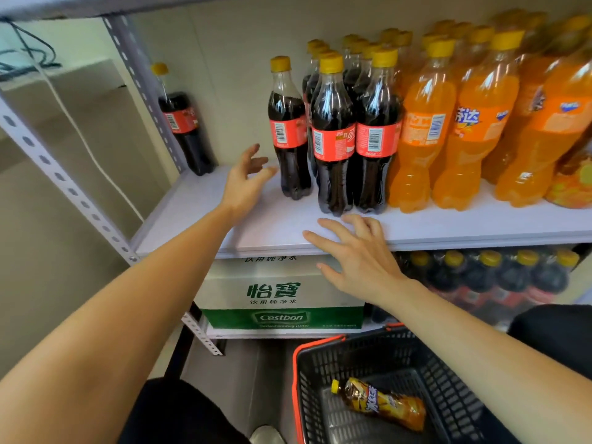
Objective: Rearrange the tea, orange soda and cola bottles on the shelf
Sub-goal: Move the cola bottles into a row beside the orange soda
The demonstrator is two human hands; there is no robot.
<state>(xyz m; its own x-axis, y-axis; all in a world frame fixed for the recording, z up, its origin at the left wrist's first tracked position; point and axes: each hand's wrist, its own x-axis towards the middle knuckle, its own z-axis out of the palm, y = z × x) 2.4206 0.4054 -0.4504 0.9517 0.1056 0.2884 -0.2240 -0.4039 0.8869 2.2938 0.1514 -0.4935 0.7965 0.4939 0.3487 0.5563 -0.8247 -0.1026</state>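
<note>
A white carton of bottled water (278,296) sits under the shelf board (192,213), and beside it a lower row of dark bottles (480,277) with yellow caps. A black basket with a red rim (298,363) stands on the floor at the lower right. One tea bottle (381,402) lies on its side in it.

On the board, a cluster of cola bottles (352,133) stands upright in the middle. A single cola bottle (290,129) stands just to its left, and another cola bottle (185,129) stands well apart in the back left corner. The orange soda bottles (426,133) crowd the right side, touching the cola cluster.

The left hand (246,181) hovers over the bare board just beside the single cola bottle, its fingers spread and holding nothing. The right hand (358,254) is at the board's front edge below the cluster, fingers splayed and empty. Whether it touches the board cannot be told.

The shelf is pale grey with perforated metal posts (41,155), set against a cream wall. A white cable (80,129) hangs at the left.
</note>
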